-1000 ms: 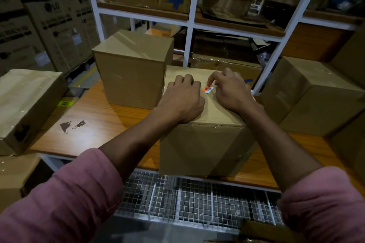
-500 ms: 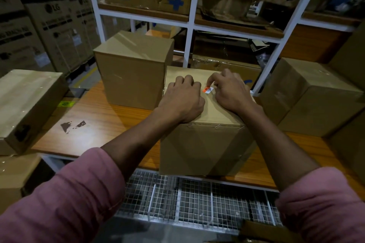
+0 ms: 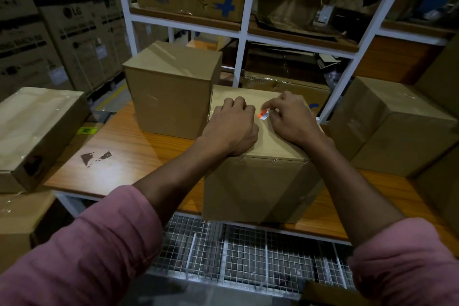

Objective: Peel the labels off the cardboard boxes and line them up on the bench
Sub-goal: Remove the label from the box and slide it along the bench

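Since a second ago right hand (image 3: pixel 290 120) fingers lifted the orange-white label (image 3: pixel 263 115) edge, now pinching it on the cardboard box (image 3: pixel 260 171) top on the counter (image 3: pixel 139 146), just left of them; left hand (image 3: pixel 232 129), curled, braces beside.

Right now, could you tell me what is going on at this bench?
A person is working a small orange and white label off the top of a cardboard box on the wooden bench. The right hand pinches the label's edge, while the left hand rests curled on the box top, steadying it. The label is not yet fully off. Other boxes stand around.
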Motion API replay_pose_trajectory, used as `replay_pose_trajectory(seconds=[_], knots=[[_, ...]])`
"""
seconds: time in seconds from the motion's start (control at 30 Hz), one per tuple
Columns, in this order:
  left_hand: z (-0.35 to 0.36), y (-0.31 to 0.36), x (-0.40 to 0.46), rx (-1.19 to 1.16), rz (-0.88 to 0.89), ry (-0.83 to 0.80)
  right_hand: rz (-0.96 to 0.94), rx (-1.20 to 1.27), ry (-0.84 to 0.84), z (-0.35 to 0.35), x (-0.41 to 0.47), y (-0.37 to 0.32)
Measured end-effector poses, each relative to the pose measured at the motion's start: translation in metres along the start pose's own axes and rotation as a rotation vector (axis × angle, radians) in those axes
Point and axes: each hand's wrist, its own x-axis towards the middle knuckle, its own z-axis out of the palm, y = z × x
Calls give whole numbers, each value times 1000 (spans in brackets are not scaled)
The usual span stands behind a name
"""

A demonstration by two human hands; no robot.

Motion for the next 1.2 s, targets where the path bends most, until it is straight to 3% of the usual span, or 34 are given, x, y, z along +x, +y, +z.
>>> replay_pose_trajectory(seconds=[0.43,0.63,0.83,1.07,1.2], knots=[[0,0,1,14,-5,-2,100,111,25,1,13,0],[-1,1,1,3,-12,0,59,176,141,-1,6,-4],[-3,1,1,10,-16,-9,127,420,269,-9,-8,-1],[-10,18,-5,97,79,261,214,624,323,-29,-43,6],[-6,59,-11,-48,200,405,229,675,409,-45,-81,19]])
